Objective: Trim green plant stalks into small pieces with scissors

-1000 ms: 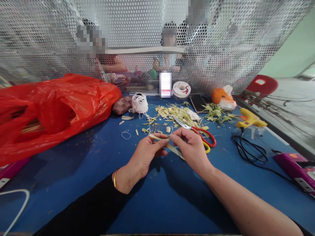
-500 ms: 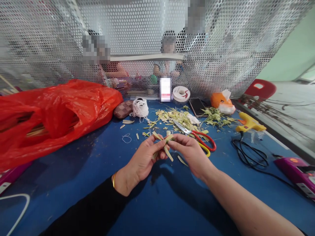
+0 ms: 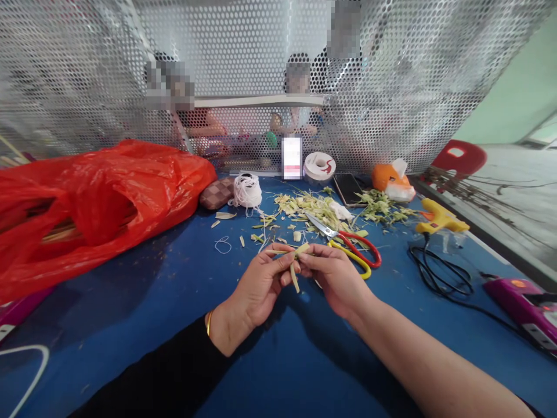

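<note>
Several pale green, flat leaf strips (image 3: 295, 278) cross one another between my fingertips above the blue table. My left hand (image 3: 261, 283) is closed on the strips, its thumb pressing near where they cross. From the other side my right hand (image 3: 337, 277) pinches them near the crossing, thumb and forefinger together. One strip end points down toward me and another sticks out to the left. The fingers partly hide the crossing. Just beyond my right hand lie scissors (image 3: 348, 241) with one red and one yellow handle, blades slightly apart.
Cut leaf scraps (image 3: 311, 209) lie beyond my hands, near white string (image 3: 248, 190) and a ribbon spool (image 3: 319, 166). At left spreads a red plastic bag (image 3: 108, 197). A yellow glue gun (image 3: 441, 217) with a black cord (image 3: 435, 273) lies right. People sit behind the perforated sheet.
Both hands have moved slightly down and toward me with the strips. The crossing has turned a little, so the left strip now lies flatter and a pale scrap behind shows.
</note>
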A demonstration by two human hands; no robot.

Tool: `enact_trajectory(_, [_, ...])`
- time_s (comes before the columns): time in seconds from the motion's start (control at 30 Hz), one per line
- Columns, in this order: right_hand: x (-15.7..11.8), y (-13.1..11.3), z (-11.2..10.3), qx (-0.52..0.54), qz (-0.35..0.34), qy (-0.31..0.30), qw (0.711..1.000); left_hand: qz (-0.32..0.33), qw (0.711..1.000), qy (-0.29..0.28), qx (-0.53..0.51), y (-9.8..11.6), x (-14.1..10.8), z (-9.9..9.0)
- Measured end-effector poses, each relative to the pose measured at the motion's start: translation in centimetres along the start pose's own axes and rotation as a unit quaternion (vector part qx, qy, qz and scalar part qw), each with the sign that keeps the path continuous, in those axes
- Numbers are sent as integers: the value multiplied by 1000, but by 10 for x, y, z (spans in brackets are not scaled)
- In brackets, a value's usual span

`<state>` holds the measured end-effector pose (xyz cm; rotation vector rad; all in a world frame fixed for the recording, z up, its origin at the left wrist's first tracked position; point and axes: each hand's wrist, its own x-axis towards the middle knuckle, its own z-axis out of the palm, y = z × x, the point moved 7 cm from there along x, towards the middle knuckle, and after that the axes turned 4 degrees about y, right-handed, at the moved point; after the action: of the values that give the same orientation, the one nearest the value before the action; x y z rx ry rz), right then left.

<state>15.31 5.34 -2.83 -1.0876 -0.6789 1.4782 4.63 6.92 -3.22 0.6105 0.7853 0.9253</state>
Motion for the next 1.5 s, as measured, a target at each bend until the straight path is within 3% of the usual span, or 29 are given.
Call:
enact_trajectory(0.1, [1, 4, 2, 34, 39, -22, 998, -7, 1000, -3, -3, 0, -1, 1])
enact_trajectory(0.4, [4, 4, 0, 25, 33, -24, 999, 7, 999, -29, 23, 5, 1, 2])
enact_trajectory(0.6, [3, 1, 0, 12, 16, -14, 1000, -47, 998, -17, -26, -1, 1, -1])
enact_trajectory(0.67, [3, -2, 0, -3, -4, -14, 1000, -39, 999, -14, -11, 2, 0, -1])
enact_trajectory(0.8, [0, -21, 3, -65, -107, -21, 992, 18, 998, -3, 53, 16, -1, -2])
enact_trajectory(0.93, [-4, -35, 4, -150, -186, -23, 971, 12, 996, -10, 91, 19, -3, 0])
enact_trajectory(1.13, [-17, -50, 7, -303, -339, 21, 890, 6, 983, -10, 186, 15, -4, -1])
enact_trajectory(1.2, [-19, -49, 8, -330, -349, 37, 876, 0, 977, -21, 214, 13, -3, -1])
enact_trajectory(1.3, [-18, -46, 5, -338, -336, 58, 877, -12, 969, -41, 245, 12, -3, 0])
enact_trajectory(1.37, [-17, -44, 6, -348, -327, 44, 877, -14, 967, -45, 252, 11, -3, 0])
enact_trajectory(1.5, [-17, -47, 14, -399, -346, -15, 849, -11, 968, -29, 249, 10, -3, 1])
